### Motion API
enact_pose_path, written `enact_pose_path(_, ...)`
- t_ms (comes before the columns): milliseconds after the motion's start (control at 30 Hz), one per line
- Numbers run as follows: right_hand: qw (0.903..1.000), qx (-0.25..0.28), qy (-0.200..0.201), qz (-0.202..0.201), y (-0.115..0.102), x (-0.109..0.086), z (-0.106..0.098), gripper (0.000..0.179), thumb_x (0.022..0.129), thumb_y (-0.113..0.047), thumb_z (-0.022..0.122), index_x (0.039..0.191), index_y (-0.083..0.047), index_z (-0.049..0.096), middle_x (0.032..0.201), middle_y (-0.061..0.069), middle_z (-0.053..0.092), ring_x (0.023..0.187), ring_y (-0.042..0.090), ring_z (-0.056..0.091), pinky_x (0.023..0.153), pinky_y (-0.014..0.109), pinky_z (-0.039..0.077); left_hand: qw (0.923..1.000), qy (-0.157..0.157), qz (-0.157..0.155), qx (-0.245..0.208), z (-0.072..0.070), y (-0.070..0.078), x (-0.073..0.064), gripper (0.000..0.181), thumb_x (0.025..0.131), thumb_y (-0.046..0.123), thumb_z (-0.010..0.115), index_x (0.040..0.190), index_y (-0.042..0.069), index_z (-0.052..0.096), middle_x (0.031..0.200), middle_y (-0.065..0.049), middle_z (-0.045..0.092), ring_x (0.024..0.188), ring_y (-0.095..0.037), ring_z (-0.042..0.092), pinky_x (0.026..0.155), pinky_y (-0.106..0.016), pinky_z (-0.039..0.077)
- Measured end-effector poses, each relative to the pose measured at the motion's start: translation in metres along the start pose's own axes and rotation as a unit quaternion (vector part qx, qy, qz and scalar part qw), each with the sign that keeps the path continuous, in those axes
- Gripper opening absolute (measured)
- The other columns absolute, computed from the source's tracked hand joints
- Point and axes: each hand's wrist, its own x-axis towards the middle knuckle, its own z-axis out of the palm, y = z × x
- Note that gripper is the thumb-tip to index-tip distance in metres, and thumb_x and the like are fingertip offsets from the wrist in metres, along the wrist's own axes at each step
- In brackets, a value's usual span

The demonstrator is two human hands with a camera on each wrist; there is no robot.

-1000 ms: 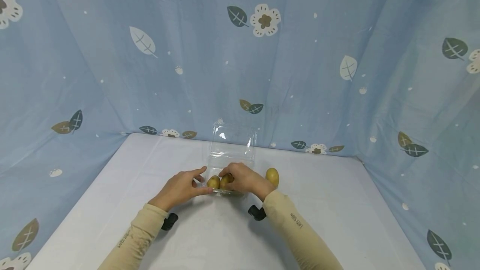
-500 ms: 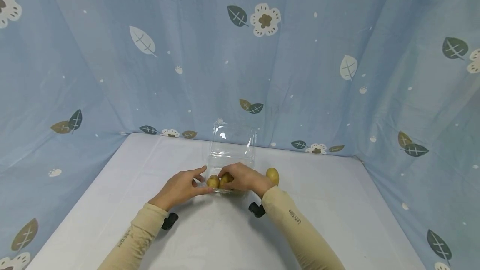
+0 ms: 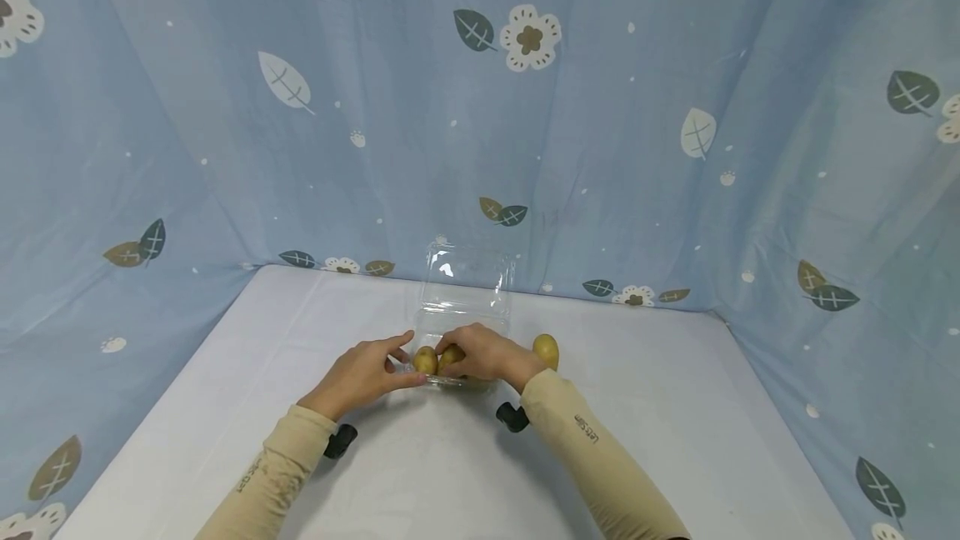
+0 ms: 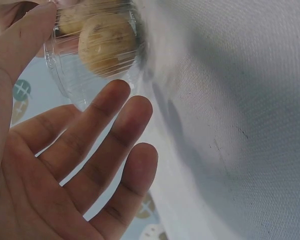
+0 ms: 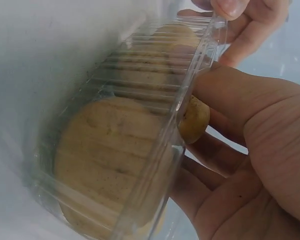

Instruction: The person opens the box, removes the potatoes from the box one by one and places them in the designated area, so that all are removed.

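A clear plastic clamshell box (image 3: 463, 322) stands on the table with its lid raised at the back. My right hand (image 3: 483, 352) reaches into it, thumb in front and fingers behind, and pinches a potato (image 3: 450, 359). Left of that lies another potato (image 3: 425, 361), also in the box. Through the ribbed wall in the right wrist view, a large potato (image 5: 110, 155) shows nearest the camera. My left hand (image 3: 363, 373) is at the box's left side, thumb tip on the front rim; its other fingers are spread, loosely bent, in the left wrist view.
One loose potato (image 3: 546, 350) lies on the white tablecloth (image 3: 637, 407), right of the box and just beyond my right wrist. Black devices (image 3: 513, 417) show by both wrists. A blue patterned curtain (image 3: 570, 148) hangs behind the table and along both sides.
The left potato in the box has shifted up very slightly. My right hand and forearm have edged a little up and left, still gripping the potato. My left hand stays in place.
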Motion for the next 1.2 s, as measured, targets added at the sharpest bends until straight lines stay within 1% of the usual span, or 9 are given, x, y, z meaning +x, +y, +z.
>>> enact_pose_path(133,1.0000,0.003,0.007,-0.004,0.001,0.000,0.000,0.030,0.089,-0.023,0.082,0.117,-0.015,0.075,0.107,-0.008,0.069,0.091,0.006,0.057,0.082,0.022,0.048,1.0000,-0.002,0.004,0.003,-0.001,0.000,0.000,0.083,0.085,0.053,0.078,0.151,0.010,0.050,0.114,0.001,0.073,0.088,-0.009,0.067,0.077,-0.037,0.054)
enact_pose_path(300,0.9998,-0.009,0.016,-0.001,0.000,0.000,-0.001,0.034,0.086,-0.022,0.084,0.118,-0.013,0.076,0.110,-0.007,0.071,0.091,0.006,0.058,0.083,0.022,0.048,1.0000,0.000,0.009,0.004,-0.001,-0.001,0.001,0.084,0.085,0.055,0.077,0.150,0.009,0.051,0.114,0.001,0.073,0.088,-0.009,0.067,0.077,-0.037,0.054)
enact_pose_path(467,0.9995,-0.007,0.031,0.003,-0.001,-0.002,-0.002,0.036,0.085,-0.022,0.085,0.118,-0.012,0.076,0.112,-0.006,0.072,0.093,0.006,0.058,0.084,0.022,0.049,0.9999,0.001,0.016,0.006,-0.001,-0.001,0.001,0.084,0.086,0.054,0.077,0.150,0.008,0.051,0.113,0.001,0.073,0.088,-0.009,0.068,0.078,-0.038,0.055)
enact_pose_path(667,0.9974,0.018,0.069,0.005,-0.002,-0.008,-0.006,0.038,0.085,-0.021,0.085,0.119,-0.008,0.074,0.107,-0.004,0.071,0.089,0.009,0.059,0.079,0.023,0.049,0.9999,-0.001,0.011,0.007,-0.001,-0.001,0.000,0.084,0.085,0.055,0.077,0.150,0.009,0.050,0.114,0.000,0.073,0.089,-0.009,0.068,0.079,-0.039,0.055)
enact_pose_path(733,0.9964,0.021,0.082,0.000,-0.003,-0.011,-0.009,0.039,0.084,-0.021,0.086,0.119,-0.007,0.073,0.105,-0.004,0.070,0.088,0.010,0.060,0.079,0.024,0.050,1.0000,-0.002,0.006,0.006,0.000,-0.001,0.000,0.084,0.085,0.057,0.077,0.151,0.011,0.051,0.115,0.001,0.073,0.089,-0.009,0.067,0.080,-0.039,0.055)
enact_pose_path(833,0.9949,0.023,0.099,-0.001,-0.003,-0.014,-0.012,0.041,0.084,-0.024,0.086,0.119,-0.008,0.073,0.105,-0.005,0.069,0.089,0.010,0.060,0.081,0.025,0.050,1.0000,-0.002,0.008,0.005,0.000,0.000,0.000,0.085,0.084,0.057,0.077,0.150,0.010,0.051,0.115,0.000,0.073,0.089,-0.009,0.067,0.081,-0.039,0.055)
enact_pose_path(967,0.9920,0.030,0.123,-0.004,-0.004,-0.022,-0.016,0.039,0.086,-0.026,0.084,0.119,-0.010,0.072,0.109,-0.005,0.069,0.091,0.010,0.060,0.082,0.026,0.050,0.9999,0.000,0.011,0.004,0.000,-0.001,0.000,0.084,0.084,0.057,0.077,0.150,0.011,0.051,0.114,0.002,0.073,0.088,-0.008,0.067,0.080,-0.039,0.054)
enact_pose_path(1067,0.9890,0.023,0.146,-0.007,-0.007,-0.029,-0.019,0.036,0.088,-0.028,0.083,0.118,-0.012,0.072,0.111,-0.004,0.070,0.090,0.010,0.060,0.081,0.025,0.050,0.9999,0.001,0.012,0.006,0.000,-0.001,0.000,0.085,0.084,0.058,0.077,0.150,0.011,0.051,0.113,0.002,0.073,0.088,-0.007,0.067,0.081,-0.039,0.055)
enact_pose_path(1200,0.9833,0.022,0.181,-0.006,-0.010,-0.039,-0.024,0.036,0.088,-0.027,0.082,0.119,-0.011,0.072,0.112,-0.002,0.070,0.090,0.012,0.060,0.080,0.028,0.051,0.9999,0.002,0.009,0.005,0.001,-0.001,0.000,0.087,0.083,0.061,0.076,0.150,0.012,0.051,0.113,0.002,0.073,0.089,-0.008,0.067,0.082,-0.040,0.055)
